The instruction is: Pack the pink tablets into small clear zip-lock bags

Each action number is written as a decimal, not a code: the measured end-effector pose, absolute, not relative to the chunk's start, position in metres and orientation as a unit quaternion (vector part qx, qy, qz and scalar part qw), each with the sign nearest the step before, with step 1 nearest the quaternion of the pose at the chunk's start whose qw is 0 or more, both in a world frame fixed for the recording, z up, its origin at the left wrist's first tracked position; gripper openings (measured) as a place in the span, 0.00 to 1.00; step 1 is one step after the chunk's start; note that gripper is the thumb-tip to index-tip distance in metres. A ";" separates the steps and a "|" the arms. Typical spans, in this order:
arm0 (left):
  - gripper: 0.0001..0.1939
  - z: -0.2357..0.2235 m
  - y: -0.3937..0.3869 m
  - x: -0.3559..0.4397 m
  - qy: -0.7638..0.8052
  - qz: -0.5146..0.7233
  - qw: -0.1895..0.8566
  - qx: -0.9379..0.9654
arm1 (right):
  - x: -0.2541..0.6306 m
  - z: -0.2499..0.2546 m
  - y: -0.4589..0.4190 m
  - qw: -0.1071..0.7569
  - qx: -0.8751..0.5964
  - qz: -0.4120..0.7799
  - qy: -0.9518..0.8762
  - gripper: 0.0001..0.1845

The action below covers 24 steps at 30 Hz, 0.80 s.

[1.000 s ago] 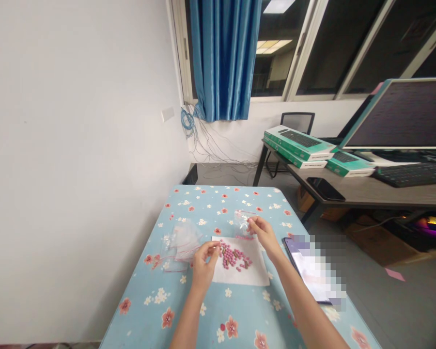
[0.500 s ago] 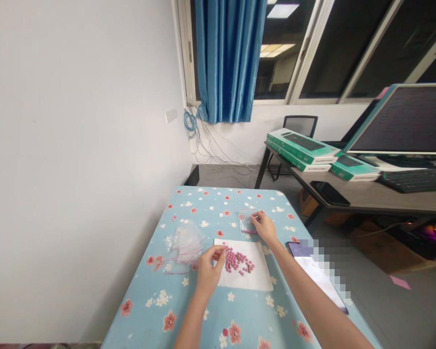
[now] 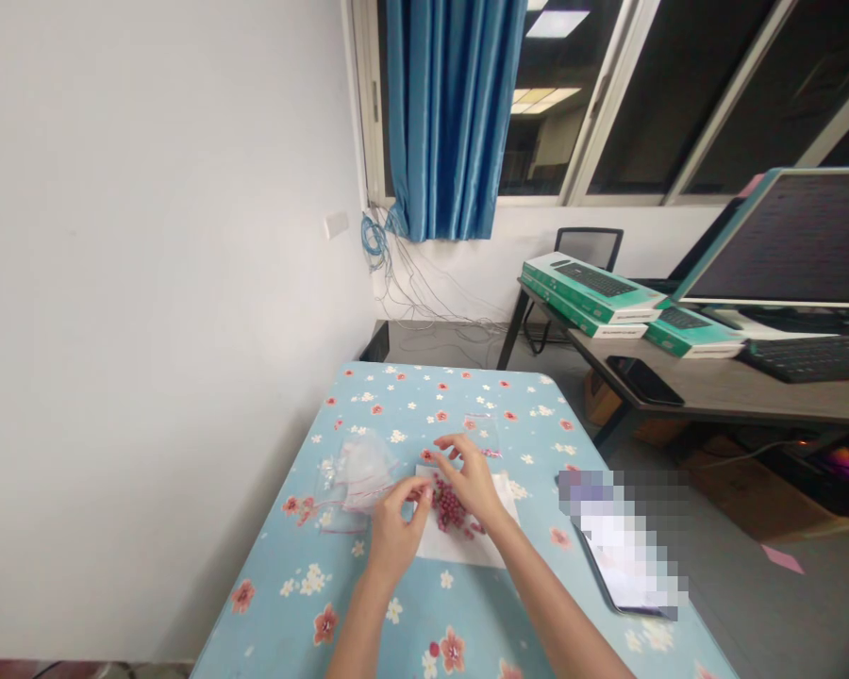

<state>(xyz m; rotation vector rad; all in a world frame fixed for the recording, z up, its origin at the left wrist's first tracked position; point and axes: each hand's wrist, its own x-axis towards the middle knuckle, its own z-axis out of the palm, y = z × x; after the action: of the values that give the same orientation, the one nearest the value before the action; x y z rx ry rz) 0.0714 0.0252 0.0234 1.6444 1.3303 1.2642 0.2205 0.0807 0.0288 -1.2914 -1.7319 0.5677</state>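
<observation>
My left hand (image 3: 398,523) is at the left edge of a sheet of white paper (image 3: 459,550), thumb and forefinger closed in a pinch. Anything between its fingertips is too small to make out. My right hand (image 3: 468,479) hovers over the paper's far side, fingers apart, its fingertips close to the left hand's. Partly hidden under it lies a heap of small round pink pills (image 3: 450,507). Beyond the right hand a clear zip bag (image 3: 482,432) lies flat, with some pink pieces at its near end. To the left is a pile of clear zip bags (image 3: 366,469).
A blue flowered cloth (image 3: 368,604) covers the table. On its right lies a phone (image 3: 626,556), its screen blurred out. A desk at the right bears green keyboard boxes (image 3: 594,288), a black phone (image 3: 643,380) and a monitor (image 3: 792,236). A white wall (image 3: 184,330) borders the left.
My right hand has let go of the clear bag and moved left and nearer, over the paper. The bag stays on the table. My left hand remains pinched beside the pills.
</observation>
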 end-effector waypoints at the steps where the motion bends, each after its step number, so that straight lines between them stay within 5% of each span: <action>1: 0.10 0.026 0.025 0.063 0.521 0.490 0.299 0.632 | 0.211 0.032 0.075 0.429 -0.498 0.239 -0.715 0.08; 9: 0.15 0.017 0.034 -0.028 0.687 0.379 0.035 0.619 | 0.155 0.038 0.064 0.314 -0.472 0.171 -0.806 0.11; 15: 0.15 0.007 0.033 -0.039 0.759 0.239 0.019 0.605 | 0.128 0.037 0.070 0.225 -0.495 0.147 -0.826 0.15; 24: 0.10 0.004 0.038 -0.034 0.745 0.250 0.014 0.619 | 0.117 0.034 0.071 0.228 -0.516 0.165 -0.809 0.11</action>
<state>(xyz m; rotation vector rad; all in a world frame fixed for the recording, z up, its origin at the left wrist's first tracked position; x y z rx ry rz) -0.0339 0.0383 0.0038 1.9267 2.3201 0.7776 0.1170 0.0711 0.0336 -1.4222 -2.2283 0.4558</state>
